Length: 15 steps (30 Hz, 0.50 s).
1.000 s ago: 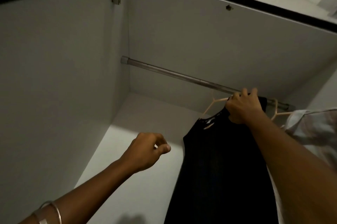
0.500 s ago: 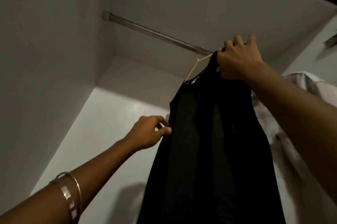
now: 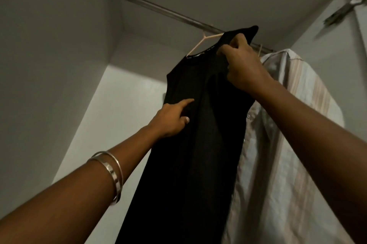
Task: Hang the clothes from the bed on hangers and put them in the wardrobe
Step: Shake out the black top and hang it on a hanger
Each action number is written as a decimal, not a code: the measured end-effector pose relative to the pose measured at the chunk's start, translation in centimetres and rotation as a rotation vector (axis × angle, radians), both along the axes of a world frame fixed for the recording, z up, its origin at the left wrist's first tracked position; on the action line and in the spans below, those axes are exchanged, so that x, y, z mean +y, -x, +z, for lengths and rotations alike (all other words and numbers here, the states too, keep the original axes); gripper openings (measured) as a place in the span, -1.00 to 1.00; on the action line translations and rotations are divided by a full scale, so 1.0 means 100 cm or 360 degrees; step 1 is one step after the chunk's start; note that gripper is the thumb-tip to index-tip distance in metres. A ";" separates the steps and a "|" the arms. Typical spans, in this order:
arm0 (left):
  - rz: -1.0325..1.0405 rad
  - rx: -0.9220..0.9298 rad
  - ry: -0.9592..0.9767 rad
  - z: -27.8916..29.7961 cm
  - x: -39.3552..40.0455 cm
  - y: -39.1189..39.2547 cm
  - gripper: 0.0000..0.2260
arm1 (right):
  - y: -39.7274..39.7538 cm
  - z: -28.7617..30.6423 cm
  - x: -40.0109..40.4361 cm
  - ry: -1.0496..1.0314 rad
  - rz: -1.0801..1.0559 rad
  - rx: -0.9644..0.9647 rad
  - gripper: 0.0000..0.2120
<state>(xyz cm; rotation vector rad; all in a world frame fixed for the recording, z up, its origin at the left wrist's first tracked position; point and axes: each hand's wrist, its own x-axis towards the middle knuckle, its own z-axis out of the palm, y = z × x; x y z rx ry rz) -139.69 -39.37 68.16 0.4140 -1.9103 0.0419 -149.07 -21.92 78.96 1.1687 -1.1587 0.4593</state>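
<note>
The black dress (image 3: 190, 124) is on a pink hanger (image 3: 200, 44) at the wardrobe rail (image 3: 158, 7). Its shoulder is pinched by the right hand (image 3: 241, 66); its front is touched by the left hand (image 3: 170, 120), one finger pointing. It looks soft, light and floppy, so it is best held by the hanger.

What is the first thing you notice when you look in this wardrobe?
A long black garment fills the middle, hanging on a pale hanger at the metal rail. The right hand grips its shoulder up high, and the left hand touches its front with a finger stretched out. A pale striped shirt hangs to the right.
</note>
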 end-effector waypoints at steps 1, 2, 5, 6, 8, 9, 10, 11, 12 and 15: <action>0.0021 -0.0011 -0.0010 -0.003 0.006 -0.001 -0.43 | 0.000 -0.010 0.006 -0.0026 0.0035 -0.0017 -0.56; 0.0041 -0.0019 -0.0015 -0.003 0.009 -0.004 -0.42 | 0.000 -0.020 0.011 -0.0048 0.0057 -0.0027 -0.54; 0.0104 -0.0033 -0.0033 -0.009 0.020 -0.014 -0.40 | -0.001 -0.056 0.026 -0.0141 0.0054 -0.0136 -0.55; 0.0084 -0.0038 -0.0035 -0.014 0.026 -0.017 -0.41 | -0.004 -0.070 0.033 -0.0176 0.0048 -0.0183 -0.56; -0.0016 0.0018 -0.0033 -0.025 0.041 -0.022 -0.45 | -0.008 -0.096 0.046 -0.0225 0.0075 -0.0294 -0.58; -0.0121 0.0086 -0.0051 -0.033 0.051 -0.022 -0.49 | -0.009 -0.110 0.055 -0.0241 0.0087 -0.0375 -0.59; -0.0229 0.0187 -0.0078 -0.041 0.062 -0.020 -0.53 | -0.009 -0.124 0.063 -0.0248 0.0123 -0.0462 -0.60; -0.0339 0.0285 -0.0111 -0.050 0.073 -0.018 -0.57 | -0.011 -0.139 0.071 -0.0251 0.0175 -0.0560 -0.61; -0.0469 0.0353 -0.0154 -0.060 0.086 -0.015 -0.61 | -0.014 -0.155 0.080 -0.0241 0.0225 -0.0649 -0.62; -0.0851 0.0338 -0.0287 -0.096 0.133 0.000 -0.65 | -0.026 -0.197 0.119 -0.0131 0.0311 -0.0916 -0.67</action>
